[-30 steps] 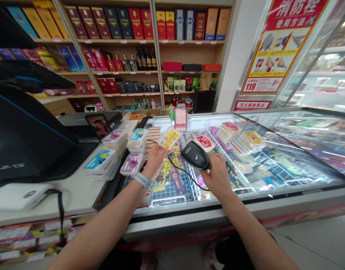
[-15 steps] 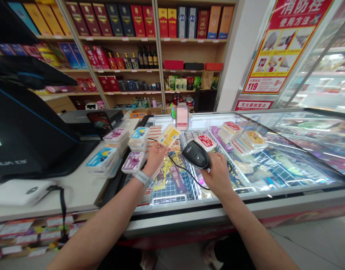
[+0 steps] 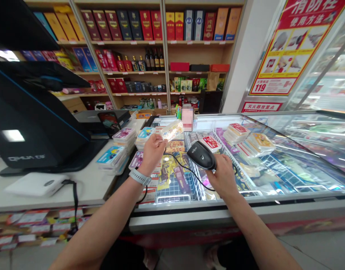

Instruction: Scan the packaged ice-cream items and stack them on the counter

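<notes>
My left hand (image 3: 154, 150), with a grey watch band at the wrist, grips a clear plastic food pack (image 3: 172, 130) by its near end above the freezer glass. The pack is tilted and glare hides part of it. In my right hand (image 3: 223, 174) is a black barcode scanner (image 3: 202, 155), its head pointing left toward the pack. The scanner's dark cable (image 3: 186, 170) loops between my hands. Under the scanner's far side lies a red-labelled pack (image 3: 212, 143) on the glass. Close to my left hand are a blue-labelled stack (image 3: 145, 135) and a purple-labelled pack (image 3: 136, 159), partly covered by that hand.
More stacked packs (image 3: 112, 155) stand on the white counter (image 3: 88, 187), beside a black checkout terminal (image 3: 48, 131) and a white device (image 3: 34, 184). Red-labelled (image 3: 238, 131) and yellow-labelled packs (image 3: 259, 144) sit at right on the glass-topped freezer (image 3: 296, 180). Shelves of boxes rise behind.
The pack in my left hand has turned, so its yellow label no longer faces up to me. The whole view has shifted slightly; the scanner stays in my right hand.
</notes>
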Motion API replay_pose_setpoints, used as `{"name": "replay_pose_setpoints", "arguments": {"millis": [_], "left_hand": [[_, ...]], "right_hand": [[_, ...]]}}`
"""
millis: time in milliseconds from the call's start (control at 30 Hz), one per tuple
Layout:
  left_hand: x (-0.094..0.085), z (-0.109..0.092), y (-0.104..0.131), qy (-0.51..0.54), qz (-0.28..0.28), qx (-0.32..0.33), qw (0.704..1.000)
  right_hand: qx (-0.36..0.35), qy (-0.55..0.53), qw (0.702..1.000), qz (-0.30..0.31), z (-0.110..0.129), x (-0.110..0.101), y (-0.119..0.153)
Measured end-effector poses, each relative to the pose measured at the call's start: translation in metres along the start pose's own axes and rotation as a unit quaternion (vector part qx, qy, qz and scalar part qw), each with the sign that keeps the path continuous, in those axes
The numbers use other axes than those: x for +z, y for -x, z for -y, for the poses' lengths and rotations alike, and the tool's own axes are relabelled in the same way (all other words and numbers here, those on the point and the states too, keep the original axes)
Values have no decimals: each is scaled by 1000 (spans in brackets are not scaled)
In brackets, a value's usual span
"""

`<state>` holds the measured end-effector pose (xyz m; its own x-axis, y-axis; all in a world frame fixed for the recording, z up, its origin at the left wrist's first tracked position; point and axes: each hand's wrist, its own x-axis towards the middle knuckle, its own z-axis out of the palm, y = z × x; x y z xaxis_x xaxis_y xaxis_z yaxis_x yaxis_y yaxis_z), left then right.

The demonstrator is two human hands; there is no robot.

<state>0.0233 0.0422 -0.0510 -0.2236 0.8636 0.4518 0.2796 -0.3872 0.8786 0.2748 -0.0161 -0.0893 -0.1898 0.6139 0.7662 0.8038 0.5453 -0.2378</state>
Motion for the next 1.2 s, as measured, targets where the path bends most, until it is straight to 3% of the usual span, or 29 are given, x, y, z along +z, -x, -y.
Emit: {"name": "replay_pose_setpoints", "arguments": {"millis": [100,233,333,433,567,967,1133,1200], "left_hand": [[-34,-15,6,-205,-46,124,970],[-83,-26,33,-415,-56,250,873],[-110,-19,53,-483,-61,282,827],[-123,-7,65,-523,-61,284,801],[-126,2,69,-551,-33,271,788],[-121,2,76,-618,43,227,751],[-111,-8,77,-582,38,248,774],[-101,-11,73,-552,61,260,790]], "right_hand": [[-3,2,1000,-2,-1,0,0],[-6,6,1000,-2,-1,0,1],[-5,7,1000,2,0,-1,1],[-4,4,1000,3,0,0,1],[-4,0,1000,4,-1,1,1],[-9,-3,1000,-3,-2,1,1],[-10,-8,1000,2,-1,0,0],[-9,-13,1000,1,0,0,-1]]}}
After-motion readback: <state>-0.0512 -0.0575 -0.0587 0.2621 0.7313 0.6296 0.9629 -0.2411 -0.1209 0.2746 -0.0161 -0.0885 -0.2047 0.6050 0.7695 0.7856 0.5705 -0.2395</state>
